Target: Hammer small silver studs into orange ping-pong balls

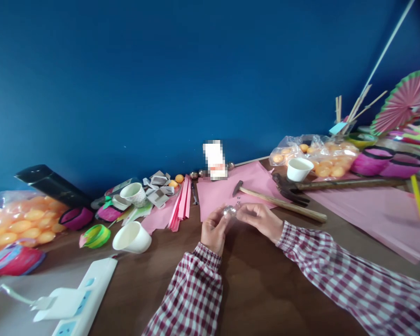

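Observation:
My left hand (213, 229) and my right hand (261, 220) meet over the brown table (259, 284), both in red-and-white checked sleeves. Their fingertips pinch a small shiny silver ball (229, 211) between them. Just beyond the hands lies a pink paper sheet (220, 192) with a wooden-handled hammer (278, 201) across it. A second, darker hammer (301, 187) lies to the right of it.
White paper cups (132, 237) (298, 168) (134, 192), bags of orange balls (19, 226) (322, 158), pink folded strips (182, 203), pink and green paper fans (404, 100), magenta paper rolls (388, 162) and a white power strip (82, 298) crowd the table against a blue wall.

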A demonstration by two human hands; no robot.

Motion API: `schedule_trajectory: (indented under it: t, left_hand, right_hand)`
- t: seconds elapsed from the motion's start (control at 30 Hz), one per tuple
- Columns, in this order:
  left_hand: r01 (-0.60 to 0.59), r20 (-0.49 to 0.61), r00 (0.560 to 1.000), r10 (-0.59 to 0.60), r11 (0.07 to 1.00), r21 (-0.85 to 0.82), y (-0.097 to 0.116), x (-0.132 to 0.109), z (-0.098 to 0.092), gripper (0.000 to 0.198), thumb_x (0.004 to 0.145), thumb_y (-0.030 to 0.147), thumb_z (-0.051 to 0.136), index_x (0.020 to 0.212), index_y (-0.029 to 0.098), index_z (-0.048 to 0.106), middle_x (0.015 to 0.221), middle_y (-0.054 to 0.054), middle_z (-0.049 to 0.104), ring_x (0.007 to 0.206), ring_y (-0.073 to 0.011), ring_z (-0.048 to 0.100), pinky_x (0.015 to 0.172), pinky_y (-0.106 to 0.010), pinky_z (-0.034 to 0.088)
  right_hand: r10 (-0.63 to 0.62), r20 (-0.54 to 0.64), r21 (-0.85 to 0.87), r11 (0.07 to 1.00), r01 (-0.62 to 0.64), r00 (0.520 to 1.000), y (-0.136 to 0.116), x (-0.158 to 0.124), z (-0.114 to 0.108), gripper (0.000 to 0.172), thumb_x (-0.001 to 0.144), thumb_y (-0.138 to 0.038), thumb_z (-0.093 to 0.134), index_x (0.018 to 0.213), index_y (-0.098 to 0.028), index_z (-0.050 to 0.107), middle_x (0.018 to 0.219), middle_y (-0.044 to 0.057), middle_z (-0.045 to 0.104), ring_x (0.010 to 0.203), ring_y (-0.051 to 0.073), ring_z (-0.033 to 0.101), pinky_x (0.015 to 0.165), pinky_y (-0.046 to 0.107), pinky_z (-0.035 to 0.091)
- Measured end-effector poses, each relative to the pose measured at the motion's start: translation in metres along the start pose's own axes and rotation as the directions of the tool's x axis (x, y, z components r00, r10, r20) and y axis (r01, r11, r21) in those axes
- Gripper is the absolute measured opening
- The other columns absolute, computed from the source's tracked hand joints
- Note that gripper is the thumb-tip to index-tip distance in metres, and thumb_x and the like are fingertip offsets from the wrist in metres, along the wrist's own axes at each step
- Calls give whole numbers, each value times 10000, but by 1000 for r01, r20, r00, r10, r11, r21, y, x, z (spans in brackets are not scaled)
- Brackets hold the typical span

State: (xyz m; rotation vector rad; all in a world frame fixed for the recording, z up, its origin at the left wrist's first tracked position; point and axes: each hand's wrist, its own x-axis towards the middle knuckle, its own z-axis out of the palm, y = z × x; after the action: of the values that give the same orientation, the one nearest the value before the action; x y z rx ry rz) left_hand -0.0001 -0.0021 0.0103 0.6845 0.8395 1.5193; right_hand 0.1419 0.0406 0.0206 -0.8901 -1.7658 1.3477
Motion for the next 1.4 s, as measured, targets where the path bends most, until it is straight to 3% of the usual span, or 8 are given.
schedule_trajectory:
  t: [0.43, 0.83, 1.03, 1.23, 1.4]
  left_hand:
    - [-33, -35, 999, 39, 987, 160, -7, 2, -4, 373, 647, 240, 638, 997, 123, 585, 1032, -99, 616, 998, -241, 537, 893, -407, 404]
    - [-3, -26, 1000, 11, 957, 290, -6, 2, -6, 392, 660, 260, 626, 1024, 124, 574, 1043, -105, 612, 988, -237, 546, 879, -399, 427]
    - [-18, -30, 999, 29, 953, 304, -8, 0, -7, 366, 658, 257, 629, 1005, 147, 595, 1030, -84, 620, 991, -228, 543, 882, -380, 425]
    - [55, -42, 998, -48, 980, 190, -4, 0, -3, 387, 650, 267, 636, 1013, 139, 593, 1007, -89, 627, 920, -213, 575, 820, -369, 465]
    - [38, 13, 999, -41, 985, 167, -1, -1, -1, 388, 697, 312, 585, 1048, 147, 574, 1022, -96, 617, 925, -211, 572, 821, -378, 457]
  right_hand:
    - [57, -81, -21, 998, -59, 995, 2, -2, 2, 284, 691, -422, 554, 677, -140, 584, 619, -6, 568, 565, 96, 488, 571, 240, 412]
    - [75, -160, -85, 992, -90, 984, -4, -5, 3, 251, 666, -392, 578, 663, -141, 579, 662, 9, 597, 617, 113, 520, 610, 254, 434]
    - [99, -156, 10, 995, -98, 983, -2, -3, 5, 296, 626, -428, 607, 685, -147, 534, 654, -8, 566, 601, 102, 514, 582, 247, 441]
    - [89, -144, 118, 990, -72, 986, -2, -2, 7, 314, 627, -425, 615, 786, -166, 536, 774, 22, 597, 714, 138, 559, 646, 278, 476]
    - [135, -109, 232, 967, -106, 985, 4, -2, 7, 316, 652, -416, 601, 843, -170, 553, 802, 38, 606, 679, 136, 568, 628, 284, 488]
